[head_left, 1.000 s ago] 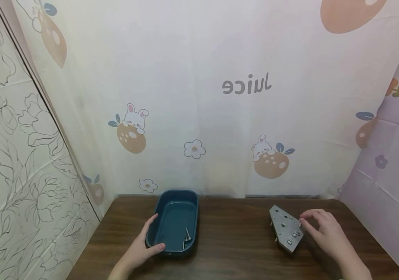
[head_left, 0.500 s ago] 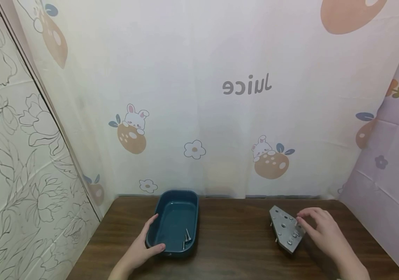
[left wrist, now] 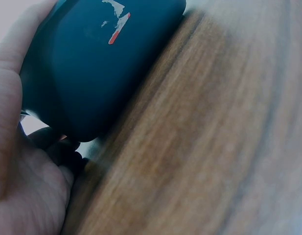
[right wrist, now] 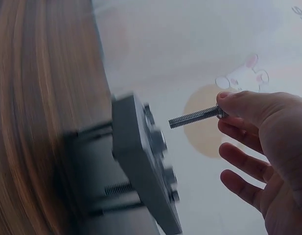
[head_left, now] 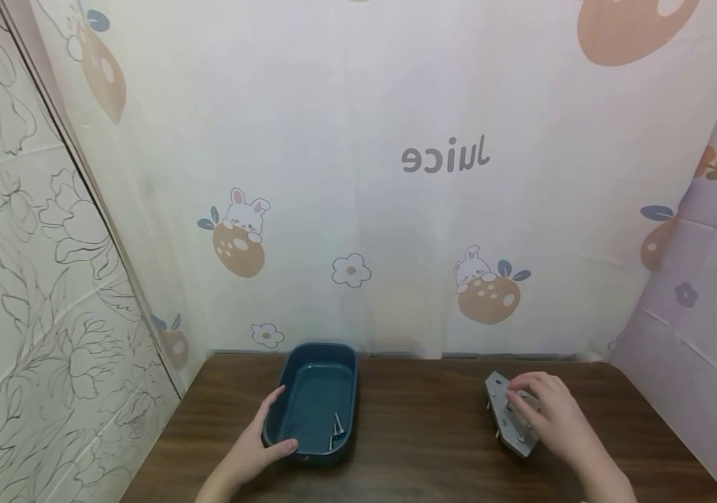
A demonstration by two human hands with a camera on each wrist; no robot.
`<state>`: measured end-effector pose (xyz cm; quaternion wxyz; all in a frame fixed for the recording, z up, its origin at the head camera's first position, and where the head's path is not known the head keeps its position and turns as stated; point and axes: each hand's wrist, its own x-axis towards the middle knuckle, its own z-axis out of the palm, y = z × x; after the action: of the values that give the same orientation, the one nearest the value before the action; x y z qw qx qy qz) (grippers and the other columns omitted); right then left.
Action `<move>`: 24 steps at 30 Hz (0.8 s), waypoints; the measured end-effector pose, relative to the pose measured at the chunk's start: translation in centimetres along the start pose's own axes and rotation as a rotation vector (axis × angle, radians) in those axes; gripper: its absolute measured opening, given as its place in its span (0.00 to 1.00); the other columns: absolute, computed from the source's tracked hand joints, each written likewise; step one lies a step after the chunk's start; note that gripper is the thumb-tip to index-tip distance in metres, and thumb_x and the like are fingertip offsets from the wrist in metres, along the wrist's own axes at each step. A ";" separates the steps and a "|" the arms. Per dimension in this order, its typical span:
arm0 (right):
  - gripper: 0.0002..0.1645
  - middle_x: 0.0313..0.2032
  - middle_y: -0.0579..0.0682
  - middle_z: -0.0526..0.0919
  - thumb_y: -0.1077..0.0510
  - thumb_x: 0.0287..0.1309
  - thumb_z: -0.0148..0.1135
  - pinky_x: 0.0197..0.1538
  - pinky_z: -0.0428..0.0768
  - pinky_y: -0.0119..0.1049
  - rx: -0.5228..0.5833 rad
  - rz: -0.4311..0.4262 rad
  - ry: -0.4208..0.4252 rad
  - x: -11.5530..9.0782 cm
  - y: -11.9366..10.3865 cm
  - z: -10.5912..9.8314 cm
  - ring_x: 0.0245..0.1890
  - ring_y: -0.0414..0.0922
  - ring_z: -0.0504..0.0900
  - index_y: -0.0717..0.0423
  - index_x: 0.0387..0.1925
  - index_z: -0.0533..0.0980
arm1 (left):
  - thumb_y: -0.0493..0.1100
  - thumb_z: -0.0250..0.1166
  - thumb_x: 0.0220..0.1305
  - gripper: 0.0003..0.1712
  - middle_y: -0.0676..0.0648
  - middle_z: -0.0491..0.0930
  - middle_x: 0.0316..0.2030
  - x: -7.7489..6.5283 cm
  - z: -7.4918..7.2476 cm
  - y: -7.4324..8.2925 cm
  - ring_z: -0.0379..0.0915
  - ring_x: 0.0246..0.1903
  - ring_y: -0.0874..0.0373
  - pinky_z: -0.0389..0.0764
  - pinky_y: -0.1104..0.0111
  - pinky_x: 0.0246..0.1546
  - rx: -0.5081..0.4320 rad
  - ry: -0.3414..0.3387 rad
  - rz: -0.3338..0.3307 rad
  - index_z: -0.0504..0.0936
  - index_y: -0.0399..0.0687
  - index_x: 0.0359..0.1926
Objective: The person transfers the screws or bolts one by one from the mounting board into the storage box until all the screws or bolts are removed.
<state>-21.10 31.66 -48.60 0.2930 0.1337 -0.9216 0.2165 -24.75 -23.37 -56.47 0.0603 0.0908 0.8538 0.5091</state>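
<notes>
My left hand (head_left: 254, 441) grips the near left corner of a deep blue rectangular dish (head_left: 314, 395), thumb over the near rim and fingers along the side. Several metal bolts (head_left: 337, 425) lie in the dish's near right corner. In the right wrist view, my right hand (right wrist: 273, 132) pinches a threaded bolt (right wrist: 195, 118) by its head between thumb and index finger. The bolt's shank points toward a grey metal plate (right wrist: 130, 129), apart from it. That plate has holes, and several bolts run through it with their shanks sticking out beneath. In the head view the right hand hides part of the plate.
The dish and plate are on a dark wood-grain table (head_left: 421, 433). A printed curtain (head_left: 358, 175) hangs behind its back edge, with more cloth on the left (head_left: 38, 279) and right (head_left: 704, 300). Table surface lies between dish and plate.
My right hand has moved left with the bolt, from the plate's right edge to over the plate. The left hand and dish stay in place. The head view has shifted slightly.
</notes>
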 end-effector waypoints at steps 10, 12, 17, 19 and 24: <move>0.12 0.42 0.41 0.82 0.62 0.55 0.74 0.48 0.69 0.38 0.069 -0.094 0.021 1.3 -3.0 2.5 0.46 0.44 0.75 0.42 0.35 0.81 | 0.54 0.71 0.62 0.51 0.40 0.49 0.78 -0.2 0.0 0.1 0.56 0.69 0.35 0.65 0.32 0.59 -0.031 -0.015 0.008 0.49 0.80 0.77; 0.11 0.42 0.40 0.82 0.61 0.56 0.74 0.48 0.70 0.39 0.072 -0.099 0.023 1.7 -3.5 3.1 0.46 0.43 0.75 0.42 0.35 0.81 | 0.53 0.71 0.62 0.51 0.40 0.50 0.78 -0.2 0.0 0.1 0.56 0.69 0.35 0.66 0.33 0.59 -0.038 -0.019 0.010 0.49 0.79 0.77; 0.04 0.44 0.40 0.81 0.56 0.63 0.70 0.47 0.76 0.46 0.113 -0.020 -0.066 2.3 -5.1 4.6 0.49 0.43 0.75 0.43 0.37 0.82 | 0.53 0.71 0.63 0.51 0.39 0.49 0.77 -0.1 0.0 0.1 0.56 0.69 0.35 0.66 0.33 0.58 -0.042 -0.027 -0.007 0.49 0.77 0.77; 0.03 0.44 0.40 0.81 0.54 0.64 0.69 0.48 0.77 0.49 0.127 0.002 -0.098 2.7 -5.9 5.2 0.50 0.43 0.76 0.43 0.37 0.82 | 0.54 0.70 0.63 0.50 0.38 0.49 0.77 -0.1 0.0 0.1 0.55 0.69 0.35 0.65 0.32 0.58 -0.039 -0.028 -0.015 0.49 0.78 0.77; 0.06 0.43 0.40 0.81 0.55 0.61 0.71 0.50 0.77 0.50 0.156 -0.014 -0.093 3.5 -7.8 6.9 0.49 0.43 0.77 0.41 0.35 0.81 | 0.54 0.70 0.64 0.50 0.38 0.48 0.78 -0.1 -0.1 0.2 0.54 0.69 0.34 0.64 0.30 0.58 -0.036 -0.031 -0.019 0.49 0.78 0.77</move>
<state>-24.26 21.20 -49.08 0.2401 0.1722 -0.9136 0.2792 -24.67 -23.35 -56.24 0.0800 0.0896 0.8441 0.5225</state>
